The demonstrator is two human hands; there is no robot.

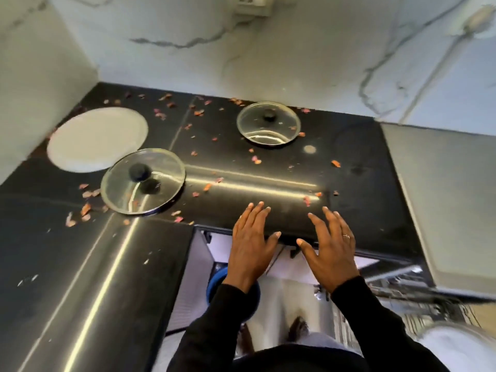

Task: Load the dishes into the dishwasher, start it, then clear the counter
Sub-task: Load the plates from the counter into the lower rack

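A black counter (268, 167) fills the middle of the head view. On it lie a white plate (96, 139) at the far left, a glass lid with a black knob (143, 181) just in front of the plate, and a second glass lid (268, 123) near the back wall. Dried petals and crumbs (198, 112) are scattered over the surface. My left hand (252, 242) and my right hand (330, 245) hover side by side over the counter's front edge, fingers spread, holding nothing. Below them the dishwasher opening and its wire rack (402, 285) show, blurred.
A steel surface (442, 197) adjoins the counter on the right. A marble wall with a socket (252, 5) rises behind. A blue round object (216, 280) sits under my left wrist. A white dish edge (456, 345) shows at bottom right.
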